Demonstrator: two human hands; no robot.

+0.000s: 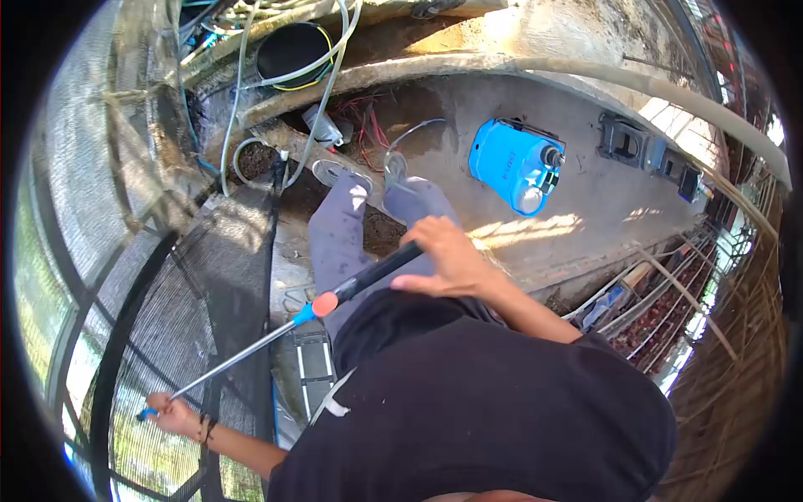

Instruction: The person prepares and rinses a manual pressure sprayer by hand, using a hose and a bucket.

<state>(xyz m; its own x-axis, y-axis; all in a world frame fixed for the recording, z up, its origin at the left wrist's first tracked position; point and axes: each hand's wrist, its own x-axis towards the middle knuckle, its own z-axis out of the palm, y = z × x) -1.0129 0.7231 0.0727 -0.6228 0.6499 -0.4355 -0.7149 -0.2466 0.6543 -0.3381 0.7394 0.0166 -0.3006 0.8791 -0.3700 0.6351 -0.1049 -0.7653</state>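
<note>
A sprayer wand (242, 355) slants across in front of my body, with a thin metal tube, a blue collar, an orange-red part and a black grip. At the nozzle end, lower left, my left hand (174, 414) is closed around the tube just behind the blue tip. My right hand (452, 259) has its fingers on the far end of the black grip, while its thumb stretches apart below. A blue backpack sprayer tank (508, 163) lies on the concrete floor ahead to the right, a round cap and black fittings showing.
Pale hoses (237, 100) hang and loop near a black bucket (293, 55) at the upper left. Dark mesh netting (184, 309) covers a frame on my left. A low concrete ledge (401, 71) curves ahead. Bamboo slats (669, 284) and a black plastic part (623, 138) are on the right.
</note>
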